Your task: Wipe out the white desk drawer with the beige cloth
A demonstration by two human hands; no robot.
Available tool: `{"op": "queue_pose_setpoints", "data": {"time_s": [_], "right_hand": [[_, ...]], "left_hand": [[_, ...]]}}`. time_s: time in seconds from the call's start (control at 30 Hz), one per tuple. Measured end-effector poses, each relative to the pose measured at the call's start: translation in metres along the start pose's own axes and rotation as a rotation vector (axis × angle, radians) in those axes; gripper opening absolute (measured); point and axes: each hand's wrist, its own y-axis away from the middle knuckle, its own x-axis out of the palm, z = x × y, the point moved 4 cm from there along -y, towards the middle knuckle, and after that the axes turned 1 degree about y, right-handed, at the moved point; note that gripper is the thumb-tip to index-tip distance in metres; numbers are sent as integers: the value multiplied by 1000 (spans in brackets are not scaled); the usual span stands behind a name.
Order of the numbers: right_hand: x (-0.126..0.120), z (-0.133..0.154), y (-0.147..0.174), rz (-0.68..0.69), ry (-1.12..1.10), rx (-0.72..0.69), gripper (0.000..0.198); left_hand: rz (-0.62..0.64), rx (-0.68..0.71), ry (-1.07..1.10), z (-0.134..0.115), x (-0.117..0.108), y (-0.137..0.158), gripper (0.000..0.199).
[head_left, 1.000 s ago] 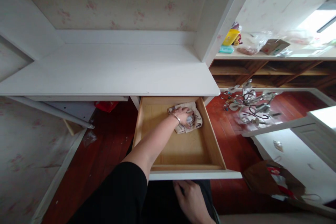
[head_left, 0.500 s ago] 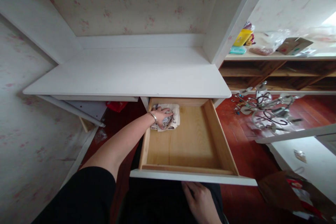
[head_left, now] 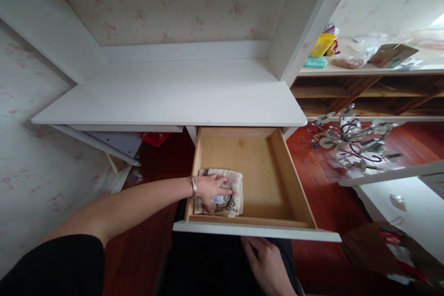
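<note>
A folded beige towel (head_left: pixel 237 189) with a brown pattern and a small white label lies in the front left corner of a pulled-out wooden drawer (head_left: pixel 263 166). My left hand (head_left: pixel 211 189), with a silver bangle at the wrist, rests on top of the towel with its fingers spread. Part of the towel is hidden under that hand. Below the drawer's white front panel (head_left: pixel 256 231), my right hand (head_left: pixel 268 261) lies close to my dark clothing. Its fingertips disappear beneath the panel, so I cannot see whether they grip it.
Above the drawer is a white desk top (head_left: pixel 173 92). On the red floor at right lies a chandelier (head_left: pixel 357 141), near wooden shelving (head_left: pixel 381 85) topped with a yellow container (head_left: pixel 322 45) and plastic bags. An open cardboard box (head_left: pixel 364 249) stands lower right.
The towel and my left hand have moved from the drawer's back left to its front left corner, toward me. My right hand has stayed in place.
</note>
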Motion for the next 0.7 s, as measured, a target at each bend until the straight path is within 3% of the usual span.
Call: {"op": "queue_pose_setpoints", "data": {"time_s": [0.2, 0.43, 0.57, 0.7], "right_hand": [[1, -3, -1, -1, -4, 4, 41], [4, -6, -1, -28, 0, -8, 40], [3, -6, 1, -6, 40, -20, 41], [1, -6, 2, -9, 67, -30, 41]], "left_hand": [[-85, 47, -83, -14, -3, -9, 96], [-257, 117, -215, -61, -22, -71, 89], [-269, 85, -168, -90, -36, -105, 81], [-261, 33, -91, -96, -45, -119, 81]]}}
